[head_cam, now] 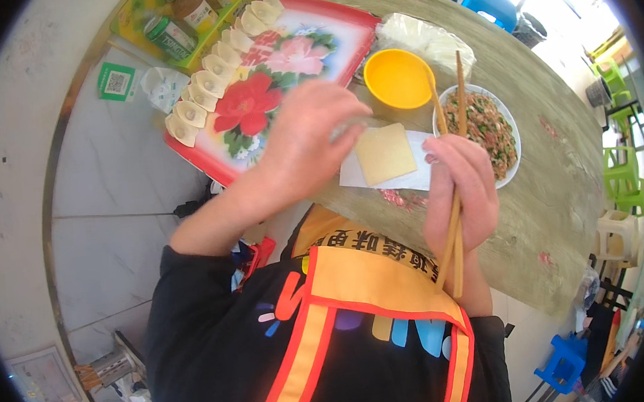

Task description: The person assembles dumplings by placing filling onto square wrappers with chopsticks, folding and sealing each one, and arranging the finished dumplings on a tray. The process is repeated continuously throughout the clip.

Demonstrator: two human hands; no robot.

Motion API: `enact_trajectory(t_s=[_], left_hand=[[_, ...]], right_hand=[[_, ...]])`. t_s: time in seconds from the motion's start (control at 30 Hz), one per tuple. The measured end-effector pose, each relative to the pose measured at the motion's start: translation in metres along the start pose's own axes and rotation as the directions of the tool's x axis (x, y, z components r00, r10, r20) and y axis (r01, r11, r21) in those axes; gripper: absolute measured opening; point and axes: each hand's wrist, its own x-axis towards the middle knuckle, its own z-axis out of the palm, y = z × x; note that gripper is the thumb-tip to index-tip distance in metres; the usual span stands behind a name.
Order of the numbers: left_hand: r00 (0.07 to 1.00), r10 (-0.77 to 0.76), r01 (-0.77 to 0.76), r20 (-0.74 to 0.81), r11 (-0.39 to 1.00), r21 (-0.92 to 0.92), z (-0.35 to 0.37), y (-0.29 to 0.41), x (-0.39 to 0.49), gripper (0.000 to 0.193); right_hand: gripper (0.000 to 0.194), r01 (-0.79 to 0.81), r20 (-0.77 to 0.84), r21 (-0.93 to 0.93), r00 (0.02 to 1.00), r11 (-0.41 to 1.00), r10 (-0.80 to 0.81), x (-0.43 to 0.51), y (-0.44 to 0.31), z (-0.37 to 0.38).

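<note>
My right hand (461, 191) is shut on a pair of wooden chopsticks (461, 96), whose upper ends pass over the edge of a white bowl of minced filling with green bits (485, 133). My left hand (317, 134), somewhat blurred, hovers over the near right part of a red-rimmed floral tray (351, 67); whether its curled fingers hold anything is unclear. Between the hands, a square dough wrapper stack (386, 154) lies on a white sheet (351, 171). Folded dumplings (208, 84) stand in a row along the tray's left side. A yellow bowl (399, 79) sits beyond the wrappers.
A clear plastic bag with pale contents (428, 42) lies behind the yellow bowl. Left of the tray are a yellow-green box (199, 52) holding jars and a can, a small packet (164, 89) and a green card with a printed code (117, 81). Stools stand beyond the table.
</note>
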Motion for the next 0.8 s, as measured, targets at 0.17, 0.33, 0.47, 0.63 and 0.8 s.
enact_trajectory(t_s=[0.17, 0.33, 0.47, 0.63, 0.8], left_hand=[[0.998, -0.024, 0.025, 0.061, 1.000, -0.012, 0.073, -0.012, -0.023, 0.006], [0.994, -0.077, 0.055, 0.080, 0.968, 0.246, 0.109, -0.009, -0.020, 0.003], [0.997, -0.053, 0.032, 0.051, 0.941, 0.336, 0.120, -0.004, -0.019, 0.005], [0.993, -0.096, 0.061, 0.073, 0.921, 0.384, 0.125, -0.010, -0.014, 0.003], [0.994, -0.095, 0.082, 0.060, 0.978, 0.191, 0.112, -0.002, -0.019, 0.003]], right_hand=[[0.023, -0.091, -0.091, -0.028, 0.992, 0.995, 0.088, -0.018, -0.008, -0.029], [0.028, -0.096, -0.149, -0.027, 0.985, 0.995, 0.091, -0.032, -0.018, -0.046], [0.029, -0.098, -0.157, -0.027, 0.983, 0.995, 0.093, -0.042, -0.023, -0.056], [0.030, -0.079, -0.162, -0.040, 0.984, 0.996, 0.072, -0.044, -0.020, -0.056], [0.030, -0.074, -0.161, -0.075, 0.985, 0.994, 0.061, -0.044, -0.008, -0.056]])
